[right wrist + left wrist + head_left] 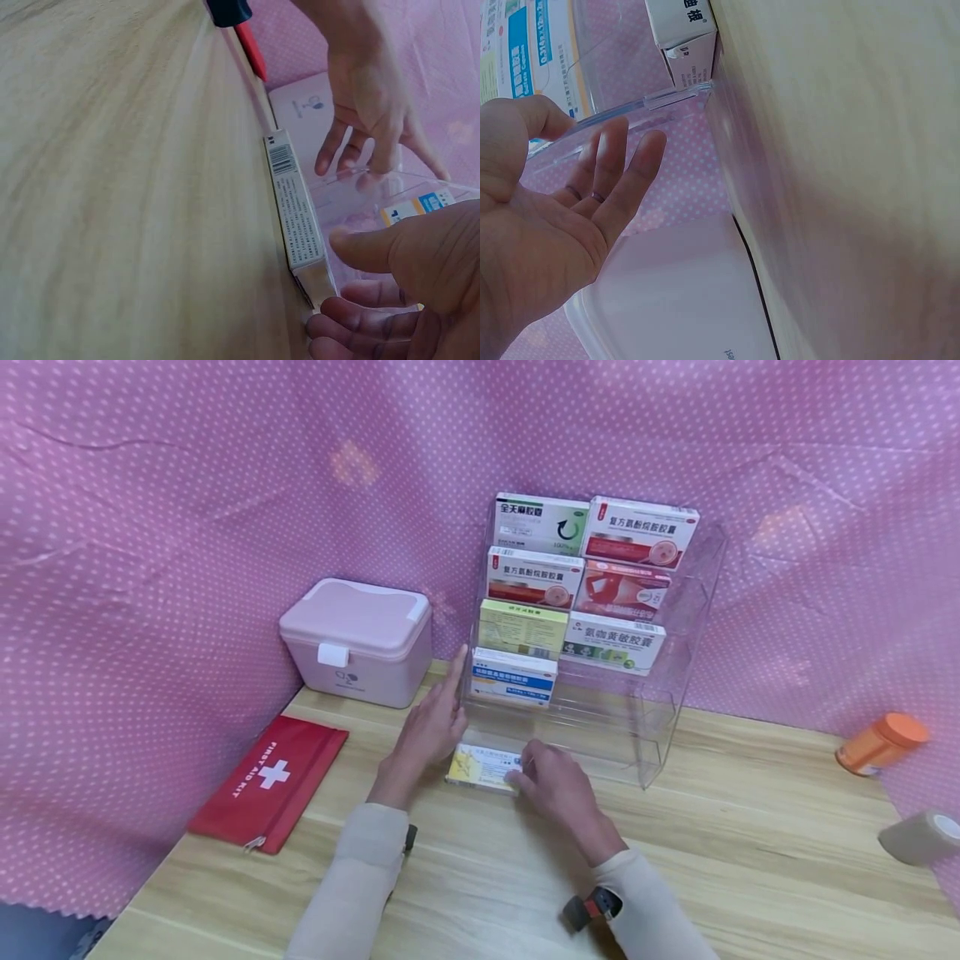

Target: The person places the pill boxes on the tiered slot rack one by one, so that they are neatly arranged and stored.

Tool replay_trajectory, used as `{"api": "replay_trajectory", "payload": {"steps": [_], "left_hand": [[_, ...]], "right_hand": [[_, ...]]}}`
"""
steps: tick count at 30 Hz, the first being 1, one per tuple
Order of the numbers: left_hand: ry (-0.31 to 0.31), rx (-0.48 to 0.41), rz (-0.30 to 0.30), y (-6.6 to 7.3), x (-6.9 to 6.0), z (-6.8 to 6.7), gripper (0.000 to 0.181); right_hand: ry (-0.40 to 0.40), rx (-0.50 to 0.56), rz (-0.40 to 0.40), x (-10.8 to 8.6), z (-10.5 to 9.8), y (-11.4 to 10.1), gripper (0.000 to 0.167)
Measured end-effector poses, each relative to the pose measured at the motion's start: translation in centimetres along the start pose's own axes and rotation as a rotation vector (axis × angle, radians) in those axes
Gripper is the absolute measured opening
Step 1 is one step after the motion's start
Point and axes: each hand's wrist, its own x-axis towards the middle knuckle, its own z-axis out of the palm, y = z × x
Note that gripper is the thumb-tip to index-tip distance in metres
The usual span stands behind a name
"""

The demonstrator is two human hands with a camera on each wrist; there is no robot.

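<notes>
A clear acrylic rack (651,753) holds several medicine boxes in tiers. My left hand (432,724) touches its left side, with the thumb at the panel's edge and the other fingers loosely extended in the left wrist view. At the rack's lowest tier lies a white and yellow medicine box (480,768); its narrow barcoded side shows in the right wrist view. My right hand (558,781) is at this box's right end, thumb and bent fingers apart. Above that stands a blue and white medicine box (512,681).
Left of the rack stands a pink lidded box (356,635) with a white latch. A red first aid pouch (273,777) lies before it. At the far right lie an orange bottle (877,747) and a grey bottle (915,839). Pink dotted cloth hangs behind the wooden table (750,860).
</notes>
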Motion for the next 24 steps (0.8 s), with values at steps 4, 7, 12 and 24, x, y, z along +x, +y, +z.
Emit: {"api": "replay_trajectory", "payload": {"steps": [4,7,12,24], "left_hand": [[-0.001,0.002,-0.006,0.1,0.0,0.0,0.116],[0.0,0.006,-0.007,0.2,0.0,0.0,0.116],[-0.001,0.005,-0.005,0.1,0.0,0.1,0.116],[0.005,0.0,0.006,0.1,-0.1,0.0,0.116]], "right_hand": [[0.002,-0.035,0.012,-0.1,0.2,-0.1,0.025],[0.003,-0.039,0.022,-0.1,0.3,0.0,0.025],[-0.008,-0.013,0.047,-0.3,-0.1,0.5,0.027],[-0.009,0.022,0.023,-0.5,-0.4,0.6,0.023]]}}
